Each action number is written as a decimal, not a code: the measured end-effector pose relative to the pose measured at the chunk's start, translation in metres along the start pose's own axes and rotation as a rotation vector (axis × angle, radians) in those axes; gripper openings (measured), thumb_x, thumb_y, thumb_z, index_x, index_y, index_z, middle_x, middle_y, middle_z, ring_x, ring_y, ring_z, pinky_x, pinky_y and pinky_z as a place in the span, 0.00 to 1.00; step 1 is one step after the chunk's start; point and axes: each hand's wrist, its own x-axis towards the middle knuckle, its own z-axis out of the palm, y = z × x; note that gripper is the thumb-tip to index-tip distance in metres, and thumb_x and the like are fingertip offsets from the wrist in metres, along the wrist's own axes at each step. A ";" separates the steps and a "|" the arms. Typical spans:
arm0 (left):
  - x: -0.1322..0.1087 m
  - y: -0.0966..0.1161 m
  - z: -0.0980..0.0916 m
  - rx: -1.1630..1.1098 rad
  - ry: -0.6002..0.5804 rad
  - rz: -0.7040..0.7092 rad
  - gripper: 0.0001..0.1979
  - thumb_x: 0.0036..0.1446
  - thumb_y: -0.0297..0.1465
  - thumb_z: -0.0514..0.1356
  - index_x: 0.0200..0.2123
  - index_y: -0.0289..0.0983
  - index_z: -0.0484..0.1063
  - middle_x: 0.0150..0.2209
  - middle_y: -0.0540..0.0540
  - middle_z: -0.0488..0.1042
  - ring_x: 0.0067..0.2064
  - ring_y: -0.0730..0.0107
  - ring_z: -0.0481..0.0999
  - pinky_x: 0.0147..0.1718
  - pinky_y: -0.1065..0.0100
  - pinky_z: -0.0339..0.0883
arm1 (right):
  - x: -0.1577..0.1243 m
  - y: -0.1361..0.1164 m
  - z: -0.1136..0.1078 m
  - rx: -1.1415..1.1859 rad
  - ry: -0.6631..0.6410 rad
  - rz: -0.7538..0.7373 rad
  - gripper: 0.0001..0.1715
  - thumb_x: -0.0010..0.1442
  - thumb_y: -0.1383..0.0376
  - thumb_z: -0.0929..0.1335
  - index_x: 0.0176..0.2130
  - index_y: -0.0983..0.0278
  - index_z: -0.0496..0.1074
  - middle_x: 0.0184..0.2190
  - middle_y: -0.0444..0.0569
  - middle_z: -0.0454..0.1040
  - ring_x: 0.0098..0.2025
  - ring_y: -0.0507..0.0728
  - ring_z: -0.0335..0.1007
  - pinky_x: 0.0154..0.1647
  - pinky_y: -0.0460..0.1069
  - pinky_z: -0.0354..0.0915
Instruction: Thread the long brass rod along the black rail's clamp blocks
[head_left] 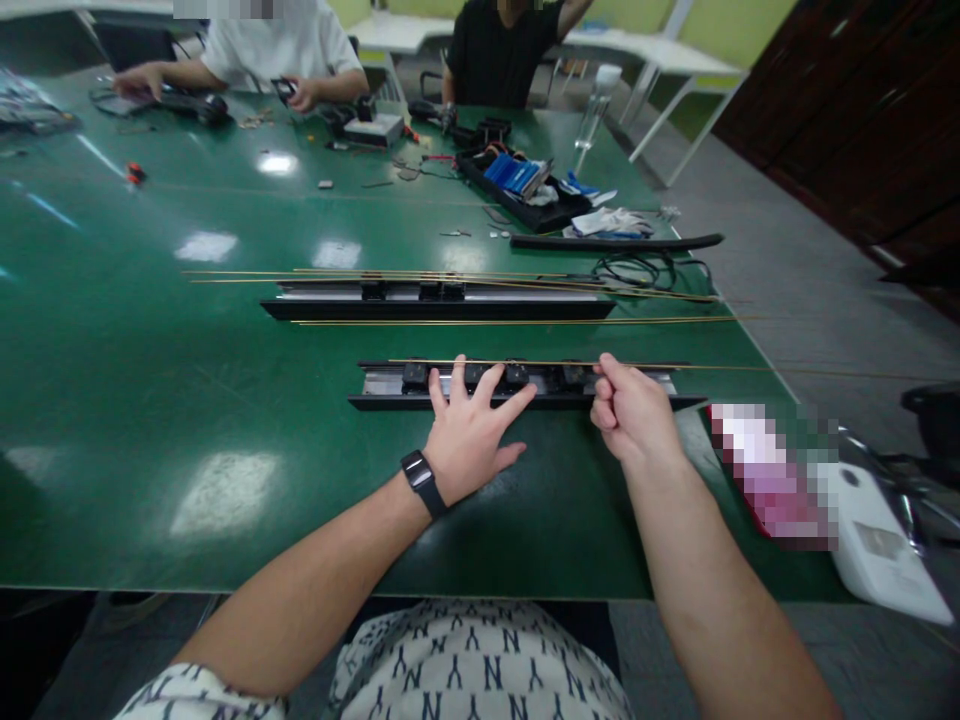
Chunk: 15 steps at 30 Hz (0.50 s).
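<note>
A black-edged rail with a silver channel (384, 384) lies crosswise on the green table, with several black blocks (517, 374) in it. My left hand (472, 430), a black watch on its wrist, rests spread over the rail, fingertips among the blocks. Along the rail's far edge runs a thin brass-coloured rod (705, 366). At the rail's right part, my right hand (630, 405) is closed in a pinch on this rod. Farther back lies a second black rail (442, 310) with blocks, and more thin rods (247, 273) lie over and beside it.
Behind the rails are a black strip (615, 243), coiled cable (637, 268), gloves (611, 223) and a black tray (536, 212) with blue items. A pink-red object (739, 460) and a white device (889, 560) sit at right. Two people are across the table (90, 400).
</note>
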 end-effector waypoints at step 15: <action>0.000 0.000 -0.002 0.003 -0.006 0.004 0.38 0.55 0.45 0.68 0.68 0.58 0.60 0.71 0.44 0.55 0.71 0.24 0.45 0.62 0.22 0.41 | -0.002 -0.001 -0.001 0.029 -0.044 0.007 0.14 0.54 0.61 0.77 0.32 0.64 0.70 0.15 0.36 0.63 0.08 0.44 0.50 0.06 0.40 0.45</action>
